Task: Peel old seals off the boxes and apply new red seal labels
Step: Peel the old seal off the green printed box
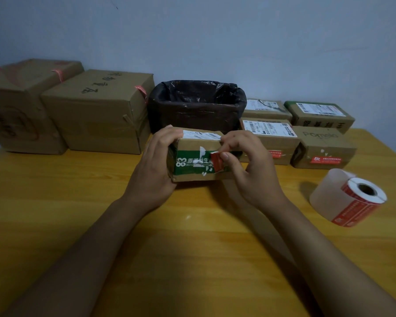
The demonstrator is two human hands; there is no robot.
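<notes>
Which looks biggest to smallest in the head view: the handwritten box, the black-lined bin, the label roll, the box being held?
1. Handwritten box
2. Black-lined bin
3. Label roll and held box look alike; the roll lies nearer the camera, so unranked.

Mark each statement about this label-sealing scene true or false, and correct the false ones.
1. The right hand pinches a red seal on the front of the green-banded box. True.
2. The left hand rests flat on the table, away from the box. False: it grips the box's left end.
3. The roll of red seal labels lies on the wooden table, to the right of the hands. True.
4. The black-lined bin stands in front of the held box. False: it stands behind it, near the wall.
5. The Pomelo box bears a red seal on its front. True.
</notes>
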